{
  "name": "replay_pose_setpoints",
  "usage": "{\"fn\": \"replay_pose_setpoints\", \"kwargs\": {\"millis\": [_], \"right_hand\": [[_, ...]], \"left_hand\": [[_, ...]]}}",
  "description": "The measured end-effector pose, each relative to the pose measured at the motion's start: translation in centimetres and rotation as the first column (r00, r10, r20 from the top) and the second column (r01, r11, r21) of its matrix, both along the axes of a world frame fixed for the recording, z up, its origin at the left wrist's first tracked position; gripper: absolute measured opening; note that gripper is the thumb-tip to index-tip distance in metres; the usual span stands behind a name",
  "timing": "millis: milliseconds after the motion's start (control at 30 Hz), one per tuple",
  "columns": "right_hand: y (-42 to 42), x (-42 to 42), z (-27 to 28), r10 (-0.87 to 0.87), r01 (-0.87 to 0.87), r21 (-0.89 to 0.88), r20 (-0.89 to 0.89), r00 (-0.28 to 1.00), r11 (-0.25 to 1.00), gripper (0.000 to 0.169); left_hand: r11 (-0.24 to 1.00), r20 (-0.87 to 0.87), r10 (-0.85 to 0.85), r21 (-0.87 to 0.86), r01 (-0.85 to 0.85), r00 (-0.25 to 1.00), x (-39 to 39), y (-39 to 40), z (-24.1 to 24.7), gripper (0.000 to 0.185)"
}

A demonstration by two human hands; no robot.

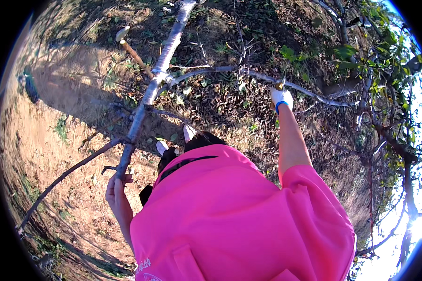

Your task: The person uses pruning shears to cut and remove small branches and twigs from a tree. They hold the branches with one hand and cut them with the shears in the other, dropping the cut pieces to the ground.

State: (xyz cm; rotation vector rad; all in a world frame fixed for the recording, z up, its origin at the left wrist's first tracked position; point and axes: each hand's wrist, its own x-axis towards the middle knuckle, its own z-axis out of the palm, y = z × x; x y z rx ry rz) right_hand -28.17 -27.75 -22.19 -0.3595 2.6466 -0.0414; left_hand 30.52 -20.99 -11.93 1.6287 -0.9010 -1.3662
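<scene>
A thick grey-barked tree limb (138, 119) slants through the view from the top centre to the lower left. My bare left hand (117, 191) grips its lower end, thumb along the bark. From a fork on the limb, a thinner side branch (211, 70) arches off to the right. My right hand (282, 97), in a white glove with a blue band at the wrist, is closed just below that side branch. A small hand tool (280, 85) shows yellowish at the glove's top, its tip against or very near the branch; most of it is hidden.
A cut stub (135, 58) with a pale end juts from the limb. A long bare branch (66, 172) runs to the lower left. Leafy branches (369, 70) crowd the right side, with bright sun behind. Dry leaves (228, 102) cover soil near my shoes (189, 132).
</scene>
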Motion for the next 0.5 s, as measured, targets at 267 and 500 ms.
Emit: {"fn": "replay_pose_setpoints", "kwargs": {"millis": [267,500], "right_hand": [[1.1,-1.0,-1.2,0.125,-0.132,-0.032,-0.173,0.977,0.991,0.042],[2.3,-0.8,-2.1,-0.345,0.600,-0.651,0.491,0.800,0.466,0.028]], "left_hand": [[1.000,-0.015,-0.009,-0.005,0.009,1.000,0.1,-0.1,-0.3,0.031],[1.000,-0.031,-0.009,-0.028,0.008,0.999,0.3,-0.2,-0.4,0.030]]}}
